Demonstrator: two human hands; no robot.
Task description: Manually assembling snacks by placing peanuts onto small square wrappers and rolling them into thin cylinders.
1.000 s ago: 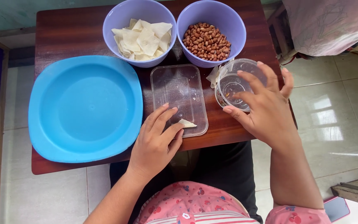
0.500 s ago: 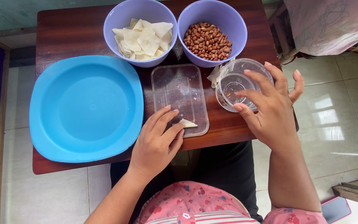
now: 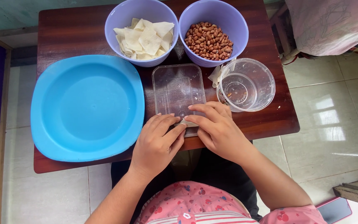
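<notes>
Together, the left hand (image 3: 156, 143) and right hand (image 3: 216, 130) pinch a small pale wrapper piece (image 3: 186, 123) with nearly closed fingertips, at the near end of the clear rectangular lid (image 3: 178, 89) on the table (image 3: 71, 33).

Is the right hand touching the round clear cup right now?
Apart. The head view shows the right hand down on the clear rectangular lid, with bare tabletop between it and the round clear cup.

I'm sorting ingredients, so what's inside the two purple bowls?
The left purple bowl holds pale wrapper pieces; the right purple bowl holds peanuts. What lies beneath each pile is covered.
</notes>
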